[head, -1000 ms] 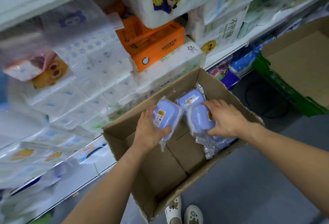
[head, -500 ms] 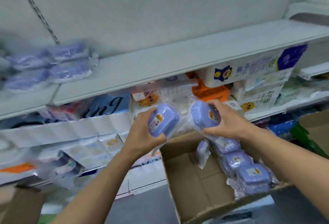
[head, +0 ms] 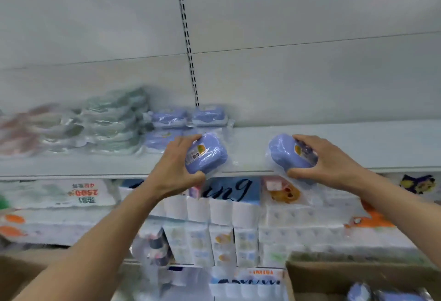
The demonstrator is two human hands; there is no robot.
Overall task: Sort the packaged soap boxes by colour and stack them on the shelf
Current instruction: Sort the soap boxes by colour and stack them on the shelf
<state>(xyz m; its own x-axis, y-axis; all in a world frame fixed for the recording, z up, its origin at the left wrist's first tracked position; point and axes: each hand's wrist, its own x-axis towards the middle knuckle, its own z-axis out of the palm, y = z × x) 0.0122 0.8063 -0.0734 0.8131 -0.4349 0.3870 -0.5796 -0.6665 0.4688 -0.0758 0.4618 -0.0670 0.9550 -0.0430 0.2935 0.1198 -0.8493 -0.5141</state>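
Two blue soap boxes are in your hands in the head view, both raised to the front edge of the upper shelf (head: 358, 147). Your left hand (head: 177, 169) curls its fingers and thumb round the left blue box (head: 207, 156); your right hand (head: 327, 164) wraps the right blue box (head: 285, 151) the same way. Neither box rests on the shelf yet. Done so far, as judged from the shelf: a blue stack (head: 186, 124) stands towards the back, with a pale green stack (head: 114, 124) to its left and a blurred pinkish stack (head: 26, 128) near the left edge. Left to do: set these two down by the blue stack, then clear the blue packs remaining in the cardboard carton (head: 334, 274) at the bottom right corner of the view
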